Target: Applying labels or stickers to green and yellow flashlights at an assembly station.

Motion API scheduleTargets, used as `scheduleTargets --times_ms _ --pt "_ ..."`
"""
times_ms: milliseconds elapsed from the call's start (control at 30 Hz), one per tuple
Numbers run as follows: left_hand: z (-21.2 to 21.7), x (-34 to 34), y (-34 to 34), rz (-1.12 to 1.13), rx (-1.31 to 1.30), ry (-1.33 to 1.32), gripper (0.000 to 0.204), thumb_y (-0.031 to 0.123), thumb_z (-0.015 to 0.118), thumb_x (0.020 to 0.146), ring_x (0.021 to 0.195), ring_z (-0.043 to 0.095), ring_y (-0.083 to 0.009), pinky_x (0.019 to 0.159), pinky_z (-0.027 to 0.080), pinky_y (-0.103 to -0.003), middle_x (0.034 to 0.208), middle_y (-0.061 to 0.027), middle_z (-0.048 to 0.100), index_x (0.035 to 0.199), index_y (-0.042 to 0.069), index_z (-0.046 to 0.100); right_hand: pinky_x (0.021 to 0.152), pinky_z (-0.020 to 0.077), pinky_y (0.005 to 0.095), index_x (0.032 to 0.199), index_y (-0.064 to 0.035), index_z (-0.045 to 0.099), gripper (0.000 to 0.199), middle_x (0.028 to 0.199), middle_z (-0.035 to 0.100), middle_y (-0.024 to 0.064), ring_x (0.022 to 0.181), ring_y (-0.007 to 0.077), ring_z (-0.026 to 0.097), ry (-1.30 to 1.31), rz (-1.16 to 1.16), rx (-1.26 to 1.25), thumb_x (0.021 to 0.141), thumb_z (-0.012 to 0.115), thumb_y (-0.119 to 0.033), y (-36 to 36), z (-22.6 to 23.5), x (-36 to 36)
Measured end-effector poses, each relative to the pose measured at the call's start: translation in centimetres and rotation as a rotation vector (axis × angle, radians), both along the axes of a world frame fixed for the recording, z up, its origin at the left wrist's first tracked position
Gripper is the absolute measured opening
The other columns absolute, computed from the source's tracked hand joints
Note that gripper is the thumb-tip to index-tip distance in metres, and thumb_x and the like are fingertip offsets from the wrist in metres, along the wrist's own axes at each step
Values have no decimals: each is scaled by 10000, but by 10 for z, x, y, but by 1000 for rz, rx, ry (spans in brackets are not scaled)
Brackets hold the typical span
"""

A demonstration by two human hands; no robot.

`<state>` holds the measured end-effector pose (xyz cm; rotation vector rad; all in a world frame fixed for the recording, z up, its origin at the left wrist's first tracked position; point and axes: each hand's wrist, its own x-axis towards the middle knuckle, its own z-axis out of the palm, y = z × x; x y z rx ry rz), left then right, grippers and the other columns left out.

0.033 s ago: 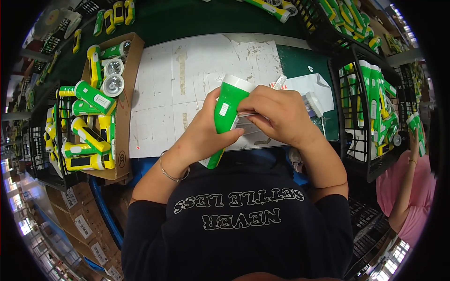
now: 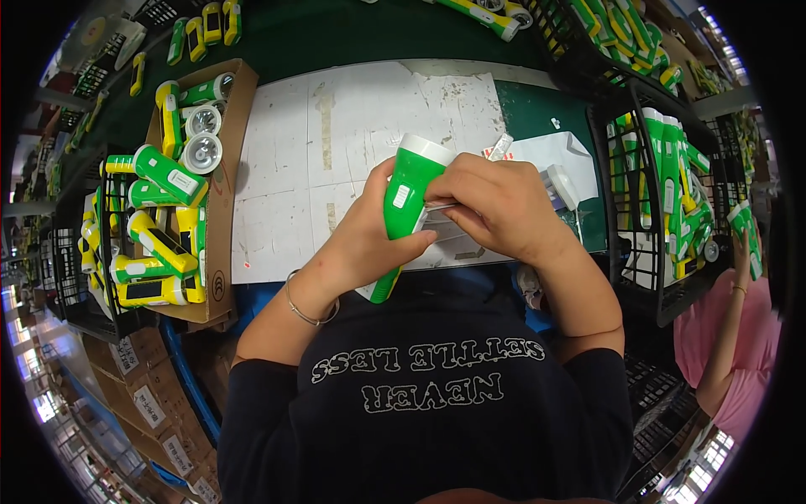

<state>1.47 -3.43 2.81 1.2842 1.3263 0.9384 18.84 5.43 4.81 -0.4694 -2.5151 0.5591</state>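
Flashlight [image 2: 414, 181] above scuffed worktop [image 2: 378, 105] between crates [image 2: 663, 301]

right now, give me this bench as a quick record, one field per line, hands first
left hand: grips a green-and-white flashlight
right hand: pinches a thin piece at its side, kind unclear
bench: white covering on green worktop
left side: cardboard box of green, white and yellow flashlights
right side: black plastic crate holding more flashlights
far right: co-worker's hand gripping another flashlight

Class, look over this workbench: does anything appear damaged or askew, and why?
The white work surface looks worn: its upper-right part is scuffed and dark-specked. To its left, flashlights lie jumbled at mixed angles in a cardboard box.
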Motion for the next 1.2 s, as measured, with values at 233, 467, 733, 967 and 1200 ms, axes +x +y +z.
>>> scheduleTargets --times_ms 233,467,733,967,1200 --pt "-6 -4 0 -1 -15 -40 771 57 715 733 1080 483 -171 912 413 -301 1166 -99 498 1357 24 263 474 439 290 842 -96 551 215 755 554 18 557 199 562 83 -107 168 661 647 -32 4 -6 -3" --pt "-9 -4 2 10 11 -43 788 87 713 721 1048 521 -212 884 438 -321 1142 -147 515 1339 -16 236 457 416 285 884 -118 608 269 695 540 2 521 167 538 24 -67 260 636 699 -64 0 1 -1" --pt "-10 -2 4 44 195 108 774 66 679 717 1013 573 -262 863 457 -322 1094 -181 544 1320 -64 212 451 406 282 829 -119 601 247 684 533 -6 508 164 526 35 -89 277 613 719 -101 -2 -3 -6" --pt "-15 -4 3 70 207 137 775 62 673 707 991 572 -257 853 459 -318 1090 -189 539 1325 -51 220 455 420 261 745 -78 590 165 641 553 34 506 160 541 164 -319 271 640 717 -75 9 -5 -4" --pt "-14 -3 4 38 132 5 794 94 690 717 1024 547 -225 863 452 -325 1130 -170 518 1334 -41 209 497 447 232 771 -45 577 159 662 566 43 535 127 551 164 -213 -136 697 709 -94 -6 -21 -11"
